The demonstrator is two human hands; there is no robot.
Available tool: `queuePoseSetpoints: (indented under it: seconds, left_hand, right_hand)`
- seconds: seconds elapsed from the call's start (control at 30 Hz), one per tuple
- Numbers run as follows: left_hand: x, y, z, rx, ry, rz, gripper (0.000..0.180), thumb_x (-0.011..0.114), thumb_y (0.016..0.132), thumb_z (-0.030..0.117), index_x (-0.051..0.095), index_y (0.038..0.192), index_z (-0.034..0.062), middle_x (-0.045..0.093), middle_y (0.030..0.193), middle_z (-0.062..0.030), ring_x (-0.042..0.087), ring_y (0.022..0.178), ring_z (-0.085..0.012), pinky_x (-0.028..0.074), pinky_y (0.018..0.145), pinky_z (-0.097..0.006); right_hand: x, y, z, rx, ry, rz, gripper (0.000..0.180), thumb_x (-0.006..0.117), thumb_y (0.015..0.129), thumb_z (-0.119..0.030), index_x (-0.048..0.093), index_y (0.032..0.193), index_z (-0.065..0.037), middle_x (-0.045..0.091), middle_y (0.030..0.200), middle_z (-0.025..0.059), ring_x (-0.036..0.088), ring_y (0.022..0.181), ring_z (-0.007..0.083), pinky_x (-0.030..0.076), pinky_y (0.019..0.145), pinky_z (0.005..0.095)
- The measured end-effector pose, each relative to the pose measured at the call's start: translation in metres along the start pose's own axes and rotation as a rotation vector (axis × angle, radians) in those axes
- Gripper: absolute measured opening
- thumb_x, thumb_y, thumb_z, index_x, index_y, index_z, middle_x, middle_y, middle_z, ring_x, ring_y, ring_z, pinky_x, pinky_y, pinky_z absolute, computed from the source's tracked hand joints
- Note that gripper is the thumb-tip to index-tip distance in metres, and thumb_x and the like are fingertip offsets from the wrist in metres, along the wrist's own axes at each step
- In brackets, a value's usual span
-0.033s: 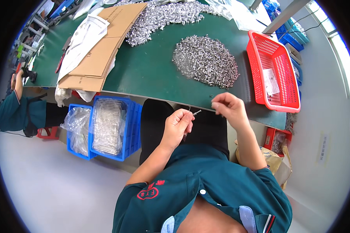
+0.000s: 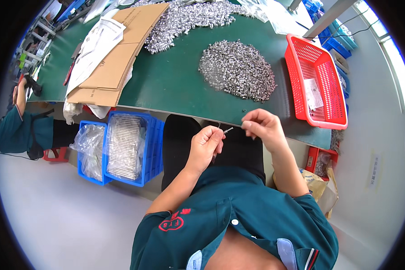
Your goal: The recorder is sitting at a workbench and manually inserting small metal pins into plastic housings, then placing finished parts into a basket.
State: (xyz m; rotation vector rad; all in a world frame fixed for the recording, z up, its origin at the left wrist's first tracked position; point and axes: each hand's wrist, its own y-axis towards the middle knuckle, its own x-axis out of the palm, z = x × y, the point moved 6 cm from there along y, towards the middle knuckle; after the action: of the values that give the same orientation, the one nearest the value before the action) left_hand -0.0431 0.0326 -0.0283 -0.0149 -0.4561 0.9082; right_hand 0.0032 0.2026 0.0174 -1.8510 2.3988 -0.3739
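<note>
Just below the table's front edge, my left hand (image 2: 206, 146) is closed, thumb against fingers, around a thin silvery metal rod (image 2: 228, 130). The rod's tip sticks out to the right; the rest is hidden in the fingers. My right hand (image 2: 266, 129) hovers a short way to the right of that tip, its thumb and forefinger pinched. Whatever sits in the pinch is too small to make out. Beyond it one small metal ring (image 2: 245, 110) lies alone on the green table (image 2: 175, 85). Farther back is a heap of small metal sleeves (image 2: 243, 72).
A red plastic basket (image 2: 339, 114) stands at the table's right end. Flattened cardboard (image 2: 108, 67) and a larger heap of metal parts (image 2: 184, 22) lie at the back left. Blue crates (image 2: 155, 148) of bagged rods stand below left. A co-worker (image 2: 13, 130) is at far left.
My right hand has shifted slightly left, closer to the rod's tip. My left hand and the rod have stayed in place.
</note>
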Motion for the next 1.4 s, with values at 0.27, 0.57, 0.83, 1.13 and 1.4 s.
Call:
queuePoseSetpoints:
  seconds: [0.27, 0.57, 0.83, 1.13, 1.4]
  left_hand:
    - [0.004, -0.001, 0.007, 0.046, 0.08, 0.004, 0.022, 0.054, 0.094, 0.022, 0.058, 0.082, 0.0036, 0.052, 0.057, 0.0009, 0.045, 0.048, -0.0029, 0.033, 0.043, -0.018]
    - [0.003, -0.006, 0.01, 0.082, 0.207, -0.001, 0.022, 0.052, 0.095, 0.023, 0.056, 0.082, 0.0052, 0.055, 0.062, 0.0004, 0.043, 0.051, -0.0018, 0.032, 0.046, -0.017]
    - [0.001, 0.0, 0.004, -0.014, -0.015, -0.057, 0.023, 0.054, 0.094, 0.024, 0.058, 0.081, 0.0058, 0.053, 0.059, 0.001, 0.043, 0.048, -0.0026, 0.032, 0.043, -0.017]
    - [-0.001, -0.001, 0.004, 0.019, 0.126, -0.04, 0.022, 0.052, 0.095, 0.023, 0.056, 0.082, 0.0056, 0.058, 0.064, -0.0012, 0.051, 0.051, -0.0056, 0.039, 0.045, -0.019]
    - [0.015, -0.015, 0.014, 0.07, 0.078, -0.086, 0.022, 0.049, 0.096, 0.022, 0.056, 0.084, 0.0053, 0.054, 0.061, 0.0013, 0.046, 0.049, -0.0041, 0.033, 0.044, -0.018]
  right_hand:
    - [0.022, -0.002, 0.015, 0.092, 0.325, -0.135, 0.01, 0.063, 0.085, -0.006, 0.06, 0.092, 0.002, 0.064, 0.077, 0.0079, 0.06, 0.06, 0.011, 0.048, 0.051, 0.022]
    - [0.026, -0.009, 0.001, -0.013, 0.032, -0.107, 0.011, 0.064, 0.084, -0.005, 0.06, 0.091, 0.002, 0.063, 0.076, 0.0071, 0.06, 0.06, 0.0113, 0.051, 0.054, 0.0242]
    - [0.042, -0.004, 0.025, 0.271, 0.759, -0.371, 0.01, 0.058, 0.087, -0.007, 0.06, 0.094, 0.0, 0.063, 0.077, 0.0098, 0.06, 0.061, 0.0144, 0.051, 0.054, 0.0264]
    - [0.045, -0.005, 0.029, 0.288, 0.772, -0.29, 0.014, 0.059, 0.086, -0.011, 0.056, 0.092, 0.001, 0.059, 0.075, 0.0114, 0.055, 0.057, 0.0161, 0.05, 0.051, 0.029]
    - [0.058, -0.027, 0.02, 0.133, 0.85, -0.265, 0.01, 0.053, 0.091, -0.009, 0.058, 0.094, -0.002, 0.058, 0.07, 0.0075, 0.052, 0.054, 0.0121, 0.043, 0.048, 0.0231]
